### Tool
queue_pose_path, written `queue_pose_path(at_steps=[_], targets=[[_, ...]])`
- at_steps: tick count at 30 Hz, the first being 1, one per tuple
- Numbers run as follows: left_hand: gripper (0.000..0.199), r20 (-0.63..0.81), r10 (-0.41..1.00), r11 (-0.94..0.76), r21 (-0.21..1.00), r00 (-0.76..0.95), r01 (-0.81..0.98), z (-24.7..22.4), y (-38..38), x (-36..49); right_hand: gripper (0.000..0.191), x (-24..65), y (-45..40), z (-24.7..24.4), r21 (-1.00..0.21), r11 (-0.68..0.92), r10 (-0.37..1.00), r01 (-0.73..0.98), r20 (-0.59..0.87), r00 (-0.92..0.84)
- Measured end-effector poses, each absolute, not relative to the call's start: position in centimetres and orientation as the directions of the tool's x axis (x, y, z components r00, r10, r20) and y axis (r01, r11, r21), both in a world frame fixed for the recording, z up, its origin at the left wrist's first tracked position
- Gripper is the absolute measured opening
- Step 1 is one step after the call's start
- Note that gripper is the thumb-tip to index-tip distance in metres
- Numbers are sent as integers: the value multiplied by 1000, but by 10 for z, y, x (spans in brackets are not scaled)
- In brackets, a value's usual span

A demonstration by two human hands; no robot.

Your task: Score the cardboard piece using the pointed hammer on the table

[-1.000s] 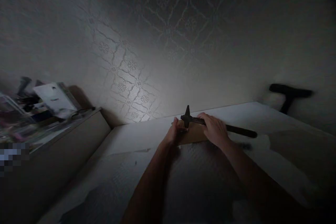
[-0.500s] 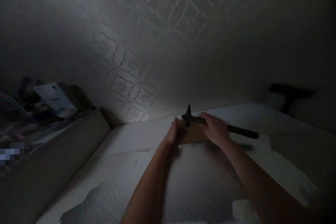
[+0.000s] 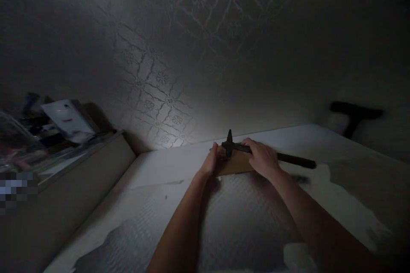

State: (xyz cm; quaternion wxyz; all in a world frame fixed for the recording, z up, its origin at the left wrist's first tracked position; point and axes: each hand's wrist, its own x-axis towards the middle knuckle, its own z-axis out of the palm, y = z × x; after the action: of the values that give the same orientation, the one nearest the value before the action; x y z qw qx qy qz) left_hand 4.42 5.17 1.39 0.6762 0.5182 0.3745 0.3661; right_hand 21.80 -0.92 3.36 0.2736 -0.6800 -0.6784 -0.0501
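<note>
My right hand is wrapped round the dark handle of a hammer, gripping it partway along so that the handle's end juts out to the right. The hammer's narrow head lies over a flat brown board. At the board's left end is my left hand, fingers closed round its edge. Part of the board is hidden behind my right hand and the hammer head. In this dim light, a small dark detail under the head cannot be made out.
Behind my hands rises a wall with patterned wallpaper. On the left, a shelf carries a white box and clutter. A dark T-shaped thing is at the right. Grey textured material and a pale block lie nearer me.
The hammer head has come down slightly towards the board. Both hands keep nearly the same place and grip.
</note>
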Motion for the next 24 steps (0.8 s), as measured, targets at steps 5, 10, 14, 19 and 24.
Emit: queue_pose_path(at_steps=[5, 10, 14, 19, 24], targets=[[74, -129, 901, 170, 984, 415, -61, 16, 49, 44, 34, 219, -7, 33, -328, 45, 900, 944, 422, 104], [73, -145, 914, 178, 983, 378, -53, 16, 48, 45, 34, 220, -7, 32, -332, 42, 903, 942, 415, 106], [70, -118, 904, 169, 982, 411, -89, 17, 48, 46, 33, 219, -7, 32, -336, 41, 902, 941, 417, 110], [71, -153, 895, 203, 976, 419, -77, 19, 48, 46, 33, 219, -7, 31, -349, 30, 899, 937, 419, 127], [69, -128, 911, 173, 981, 391, -83, 19, 46, 47, 35, 219, -8, 31, -352, 46, 904, 935, 413, 111]])
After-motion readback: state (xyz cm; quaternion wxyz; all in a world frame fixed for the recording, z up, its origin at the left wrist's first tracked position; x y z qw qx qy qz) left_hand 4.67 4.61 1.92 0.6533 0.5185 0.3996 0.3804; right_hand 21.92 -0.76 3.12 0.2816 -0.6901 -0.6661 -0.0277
